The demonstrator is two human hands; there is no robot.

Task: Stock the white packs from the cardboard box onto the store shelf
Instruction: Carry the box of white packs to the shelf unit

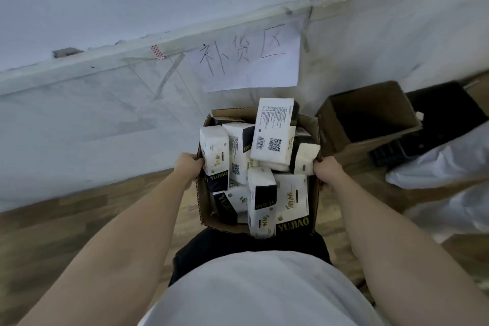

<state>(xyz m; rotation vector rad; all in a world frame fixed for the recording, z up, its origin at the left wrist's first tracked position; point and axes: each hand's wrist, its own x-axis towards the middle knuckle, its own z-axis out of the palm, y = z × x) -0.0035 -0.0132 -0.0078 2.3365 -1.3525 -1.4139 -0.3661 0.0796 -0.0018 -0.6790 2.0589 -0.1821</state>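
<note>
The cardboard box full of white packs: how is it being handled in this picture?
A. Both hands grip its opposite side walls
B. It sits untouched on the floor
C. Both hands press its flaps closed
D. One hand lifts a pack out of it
A: the left hand grips the left wall of the cardboard box and the right hand grips the right wall, with the white packs piled inside.

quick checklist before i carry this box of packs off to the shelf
1. Left hand grips the cardboard box rim: ok.
2. Right hand grips the opposite rim: ok.
3. White packs contained: not ok, the top pack sticks up above the rim and could slide off.
4. Box bottom holding: cannot tell, hidden.
5. Path on the right: not ok, an empty carton stands close by.
6. Store shelf in sight: cannot tell, not in view.
</note>
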